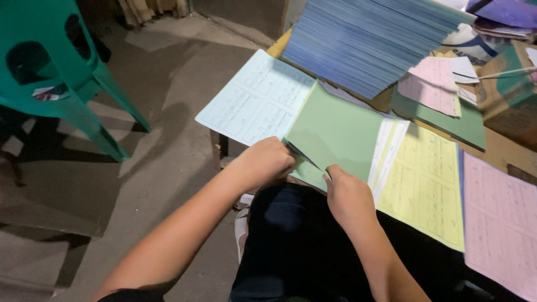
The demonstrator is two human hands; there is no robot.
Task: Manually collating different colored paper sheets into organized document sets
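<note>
My left hand pinches the near corner of a green sheet that tops a small bundle of papers on the table edge. My right hand grips the same bundle's lower edge a little to the right. Under the green sheet, white and yellow printed forms show. A pale blue printed form lies to the left, overhanging the table edge. A pink form lies at the far right.
A tall fanned stack of blue sheets fills the back of the wooden table. More pink and green papers lie behind. A green plastic chair stands on the concrete floor at left. My dark trousers are below.
</note>
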